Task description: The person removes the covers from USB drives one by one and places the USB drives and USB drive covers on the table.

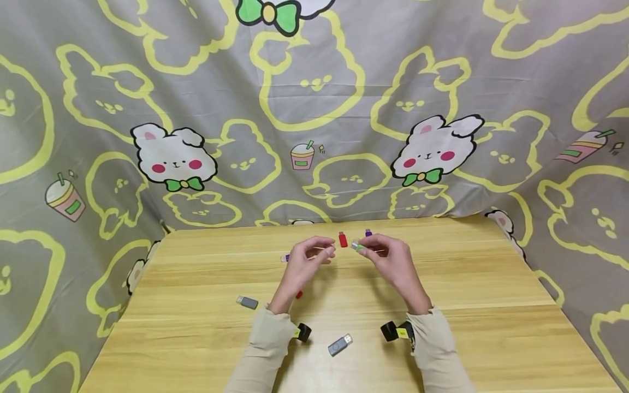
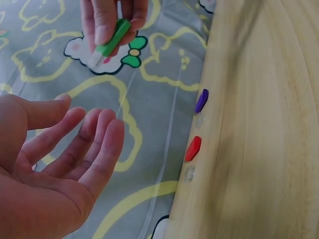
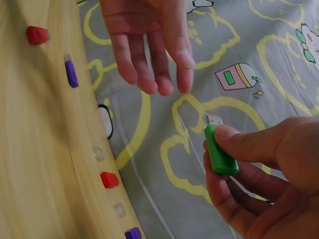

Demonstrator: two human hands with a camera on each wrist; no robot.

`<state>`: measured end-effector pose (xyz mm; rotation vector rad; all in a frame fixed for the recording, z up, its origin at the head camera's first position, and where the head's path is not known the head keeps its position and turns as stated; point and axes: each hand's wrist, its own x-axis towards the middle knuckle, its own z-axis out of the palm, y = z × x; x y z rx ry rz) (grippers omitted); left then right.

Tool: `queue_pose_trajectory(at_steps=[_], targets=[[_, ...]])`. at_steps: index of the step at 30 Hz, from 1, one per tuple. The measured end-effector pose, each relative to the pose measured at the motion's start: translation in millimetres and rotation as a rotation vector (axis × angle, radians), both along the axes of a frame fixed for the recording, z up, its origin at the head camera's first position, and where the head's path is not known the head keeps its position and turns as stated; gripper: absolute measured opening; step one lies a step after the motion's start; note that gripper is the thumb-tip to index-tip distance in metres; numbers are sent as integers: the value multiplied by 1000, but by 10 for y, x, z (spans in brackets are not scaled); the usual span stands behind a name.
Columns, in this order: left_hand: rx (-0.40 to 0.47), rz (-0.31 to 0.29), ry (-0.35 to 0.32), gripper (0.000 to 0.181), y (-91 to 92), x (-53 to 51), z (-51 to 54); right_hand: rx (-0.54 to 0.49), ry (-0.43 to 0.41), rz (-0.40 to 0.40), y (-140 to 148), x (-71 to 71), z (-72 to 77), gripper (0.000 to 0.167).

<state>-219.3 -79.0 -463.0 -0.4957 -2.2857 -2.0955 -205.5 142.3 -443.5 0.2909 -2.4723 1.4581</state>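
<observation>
A green USB flash drive [image 3: 222, 154] is pinched between the thumb and fingers of my right hand [image 1: 393, 261], raised above the far part of the table. Its pale plug end points toward the left hand. My left hand [image 1: 307, 265] hovers opposite, fingers loosely bent, with nothing in its grasp; a gap separates it from the drive. Just beyond the two hands, a red flash drive [image 1: 343, 240] lies on the table. A purple one [image 1: 368, 233] lies behind the right hand, partly covered by it.
Another purple drive [image 1: 285, 258] lies beside the left hand, and a second red one [image 1: 298, 295] is mostly hidden by the left wrist. Grey drives rest at the left [image 1: 247, 302] and near front [image 1: 340, 345] of the wooden table [image 1: 491, 338]. A patterned curtain [image 1: 344, 109] hangs behind.
</observation>
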Motion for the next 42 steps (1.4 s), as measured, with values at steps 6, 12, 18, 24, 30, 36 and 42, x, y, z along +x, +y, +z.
queue_pose_trajectory(at_steps=[6, 12, 18, 24, 30, 36, 42], targets=[[2, -36, -3, 22, 33, 23, -15, -22, 9, 50, -78, 22, -7, 15], [22, -64, 11, 19, 63, 23, 0, -39, 38, 86, -137, 18, -8, 15], [16, -40, 21, 15, 86, 32, 11, -43, 48, 113, -179, 23, -11, 14], [11, -15, 26, 12, 101, 28, 6, -22, 48, 110, -196, 34, 0, 14], [13, -13, 27, 11, 101, 42, 4, -4, 49, 120, -197, 39, -11, 14], [20, -24, 2, 11, 84, 49, 20, -22, 18, 137, -189, 35, -3, 14], [33, -22, -14, 10, 86, 48, 45, -43, 10, 158, -167, 37, 1, 13]])
